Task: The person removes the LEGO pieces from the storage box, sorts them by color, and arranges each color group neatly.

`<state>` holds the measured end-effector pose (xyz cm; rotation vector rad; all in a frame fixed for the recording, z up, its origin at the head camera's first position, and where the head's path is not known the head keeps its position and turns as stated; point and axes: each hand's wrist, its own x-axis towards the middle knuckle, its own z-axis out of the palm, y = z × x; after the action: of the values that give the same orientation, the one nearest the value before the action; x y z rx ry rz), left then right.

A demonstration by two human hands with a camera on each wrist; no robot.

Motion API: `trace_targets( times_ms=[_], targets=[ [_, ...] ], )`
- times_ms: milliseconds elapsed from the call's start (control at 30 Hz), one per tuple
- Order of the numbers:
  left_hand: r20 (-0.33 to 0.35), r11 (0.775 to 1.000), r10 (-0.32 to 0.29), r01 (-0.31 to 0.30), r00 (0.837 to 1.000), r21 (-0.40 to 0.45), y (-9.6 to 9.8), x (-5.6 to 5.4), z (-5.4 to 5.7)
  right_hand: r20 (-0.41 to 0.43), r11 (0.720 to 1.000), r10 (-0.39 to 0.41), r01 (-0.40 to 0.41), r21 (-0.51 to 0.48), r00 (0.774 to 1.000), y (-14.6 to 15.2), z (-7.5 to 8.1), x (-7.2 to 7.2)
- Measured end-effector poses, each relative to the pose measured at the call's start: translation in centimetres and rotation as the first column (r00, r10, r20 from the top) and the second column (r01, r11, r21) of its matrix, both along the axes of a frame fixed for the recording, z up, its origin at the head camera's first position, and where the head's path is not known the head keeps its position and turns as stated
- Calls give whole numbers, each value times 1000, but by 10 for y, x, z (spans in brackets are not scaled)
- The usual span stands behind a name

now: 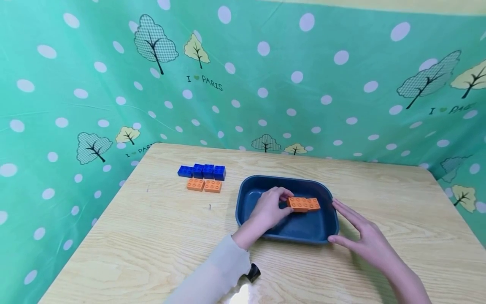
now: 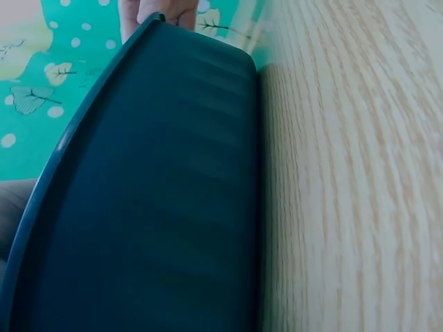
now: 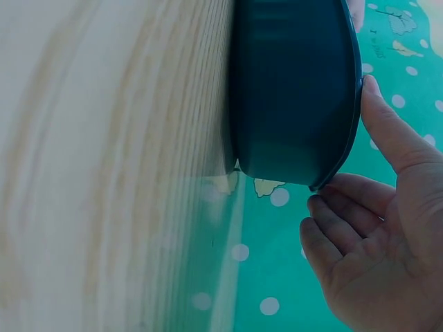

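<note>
Inside a dark blue plastic basin (image 1: 300,231), my left hand (image 1: 270,207) pinches an orange toy building brick (image 1: 298,204) between thumb and fingers. Against that brick's right end lies a second orange brick (image 1: 314,204). My right hand (image 1: 366,238) touches the basin's right end with fingers extended and thumb apart. In the right wrist view, the thumb and fingertips of the right hand (image 3: 377,242) meet the rim. The left wrist view shows mostly the basin's outer side (image 2: 159,180), which hides the bricks.
Left of the basin, several blue bricks (image 1: 208,171) stand in a row on the wooden table (image 1: 152,236). Two orange bricks (image 1: 195,184) lie in front of them. A small black object (image 1: 253,272) shows beside the left sleeve. A green patterned cloth (image 1: 243,76) hangs behind.
</note>
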<state>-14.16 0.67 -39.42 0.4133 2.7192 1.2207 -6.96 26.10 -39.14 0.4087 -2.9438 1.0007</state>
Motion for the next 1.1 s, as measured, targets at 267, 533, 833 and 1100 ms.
trace_targets(
  times_ms=[267,533,833,1100],
  targets=[
    [-20,976,-38,42,999,215,-6,0,6,-4,1000,5,-5,-10,1000,-1,-1,0],
    [-27,914,-109,110,994,389,-21,-2,17,27,1000,-14,14,5,1000,-2,-1,1],
    [-17,878,-99,96,995,468,-52,-6,32,-5,1000,1,-1,-8,1000,-4,1,0],
    [-39,873,-20,36,999,487,-94,-15,43,-2,1000,1,-1,-2,1000,-5,1,1]
  ],
)
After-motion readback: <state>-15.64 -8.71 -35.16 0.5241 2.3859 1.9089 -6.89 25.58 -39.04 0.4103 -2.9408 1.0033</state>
